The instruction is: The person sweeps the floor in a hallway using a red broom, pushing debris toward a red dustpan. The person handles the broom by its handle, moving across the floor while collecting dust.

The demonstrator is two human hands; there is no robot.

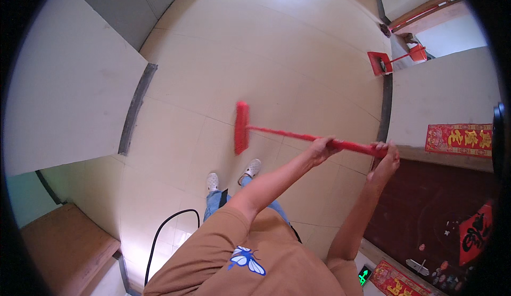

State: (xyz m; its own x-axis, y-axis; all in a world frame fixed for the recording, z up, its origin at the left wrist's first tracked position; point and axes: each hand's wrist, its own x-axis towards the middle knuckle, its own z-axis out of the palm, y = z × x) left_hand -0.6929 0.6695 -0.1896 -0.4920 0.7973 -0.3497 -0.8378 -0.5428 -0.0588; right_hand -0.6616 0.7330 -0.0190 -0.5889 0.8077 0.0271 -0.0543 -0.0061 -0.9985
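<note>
My left hand [324,150] grips the red handle [283,133] of a broom partway along its length. Closer to the handle's upper end, my right hand [385,161] is wrapped around it near the doorway on the right. The handle runs leftward to a red broom head [241,128], slightly blurred, low over or on the tiled floor [191,76]. Whether its bristles touch the tiles I cannot tell. Just below the broom head are my feet in pale clogs [251,168]. No dirt pile shows beside the bristles.
A red dustpan [374,65] stands against the right wall, near an orange-red bucket [418,52]. A dark red door [423,192] is close on my right. To the left, a white wall corner [135,108] juts out. A brown wooden surface [68,244] and a black cable [159,228] are lower left.
</note>
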